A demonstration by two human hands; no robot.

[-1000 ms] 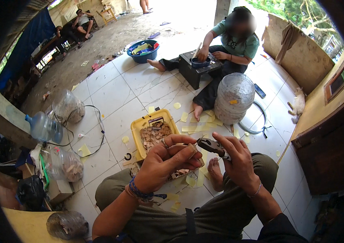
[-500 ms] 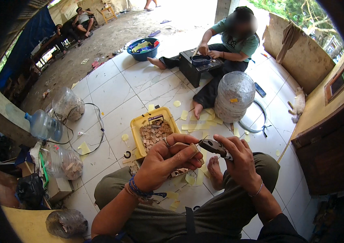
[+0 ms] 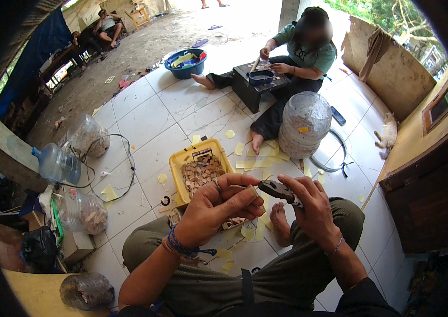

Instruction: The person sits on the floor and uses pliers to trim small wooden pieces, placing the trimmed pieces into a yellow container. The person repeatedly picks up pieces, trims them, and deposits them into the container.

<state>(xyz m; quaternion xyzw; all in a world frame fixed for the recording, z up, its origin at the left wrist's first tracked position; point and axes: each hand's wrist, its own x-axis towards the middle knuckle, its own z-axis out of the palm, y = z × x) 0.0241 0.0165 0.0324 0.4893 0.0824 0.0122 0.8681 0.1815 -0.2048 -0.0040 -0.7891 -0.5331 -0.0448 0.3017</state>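
Over our bent legs (image 3: 348, 217), pliers (image 3: 278, 190) in a close pinch

Our right hand (image 3: 312, 207) grasps the pliers, fingers curled around the handles, with the dark nose aimed at our left hand (image 3: 208, 212). That one is drawn into a pinch, thumb against fingers; whether it grips something small, we cannot tell, nor whether nose and fingertip touch. We judge the pliers stiff, tough and weighty for their bulk, best taken well back on the handles, where a squeeze carries most; bare metal could feel slick. Just beyond the left hand, a yellow tray (image 3: 177, 174) holds tan chips (image 3: 203, 173). These look light and rigid, perhaps apt to snap, so we would lift them by opposite edges. Farther out, thin yellow scraps (image 3: 253, 164) lie on the white floor (image 3: 144, 121), probably soft and easily creased.
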